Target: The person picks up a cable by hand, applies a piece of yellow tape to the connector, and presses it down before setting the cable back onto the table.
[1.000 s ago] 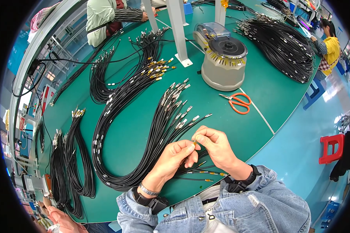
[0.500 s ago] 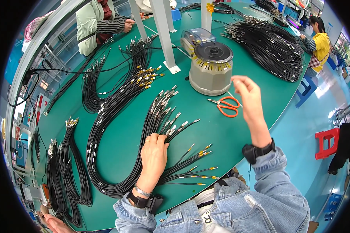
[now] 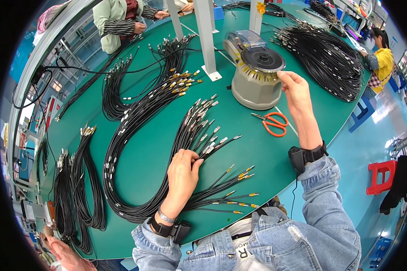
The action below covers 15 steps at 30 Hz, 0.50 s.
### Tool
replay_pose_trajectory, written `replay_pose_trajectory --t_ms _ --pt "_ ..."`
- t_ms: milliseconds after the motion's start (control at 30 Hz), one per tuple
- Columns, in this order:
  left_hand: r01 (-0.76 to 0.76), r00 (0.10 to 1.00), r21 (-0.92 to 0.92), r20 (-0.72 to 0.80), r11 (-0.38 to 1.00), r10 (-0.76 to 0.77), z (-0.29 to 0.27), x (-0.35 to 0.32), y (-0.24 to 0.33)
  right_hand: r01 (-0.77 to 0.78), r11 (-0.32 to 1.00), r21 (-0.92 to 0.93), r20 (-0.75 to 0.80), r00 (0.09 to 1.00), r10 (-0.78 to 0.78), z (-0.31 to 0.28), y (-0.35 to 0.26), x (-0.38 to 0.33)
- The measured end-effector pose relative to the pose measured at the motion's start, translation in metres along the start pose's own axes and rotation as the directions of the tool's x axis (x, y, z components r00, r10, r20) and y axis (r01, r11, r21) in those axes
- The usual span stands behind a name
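My left hand (image 3: 183, 174) is closed over a long U-shaped bundle of black cables (image 3: 142, 211), close to its silver-tipped ends (image 3: 205, 110). Its fingers curl down onto the cables, thumb pressed in. My right hand (image 3: 297, 92) reaches to the rim of a round beige dispenser (image 3: 257, 92) with a black disc top (image 3: 263, 58) and a ring of small yellow strips (image 3: 253, 73). Thumb and forefinger pinch together at that rim; what lies between them is too small to make out. Orange-handled scissors (image 3: 276, 124) lie below the dispenser.
More black cable bundles lie at the left (image 3: 79, 180), far left (image 3: 115, 99) and far right (image 3: 323, 58) of the green table (image 3: 239, 144). Grey posts (image 3: 205, 40) rise from it. Other people stand around it; a red stool (image 3: 381, 177) is on the floor.
My right hand has risen to the dispenser's rim, its fingers now pinched there. My left hand stays on the cable bundle. The whole view has shifted slightly.
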<state>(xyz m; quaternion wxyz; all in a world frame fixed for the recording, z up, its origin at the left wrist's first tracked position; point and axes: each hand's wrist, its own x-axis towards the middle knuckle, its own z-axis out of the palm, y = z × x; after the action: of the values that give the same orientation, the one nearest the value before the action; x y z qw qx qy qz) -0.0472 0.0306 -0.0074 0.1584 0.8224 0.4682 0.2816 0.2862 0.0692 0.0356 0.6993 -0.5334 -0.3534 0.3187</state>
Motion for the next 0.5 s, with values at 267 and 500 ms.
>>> replay_pose_trajectory --t_ms 267,500 --pt "0.085 0.996 -0.180 0.019 0.980 -0.083 -0.003 0.003 0.002 0.006 0.928 0.372 0.204 0.975 -0.088 0.015 -0.028 -0.047" --pt "0.263 0.963 -0.412 0.067 0.872 -0.259 -0.015 0.000 0.019 -0.189 0.932 0.310 0.387 0.920 0.058 0.048 -0.025 -0.139"
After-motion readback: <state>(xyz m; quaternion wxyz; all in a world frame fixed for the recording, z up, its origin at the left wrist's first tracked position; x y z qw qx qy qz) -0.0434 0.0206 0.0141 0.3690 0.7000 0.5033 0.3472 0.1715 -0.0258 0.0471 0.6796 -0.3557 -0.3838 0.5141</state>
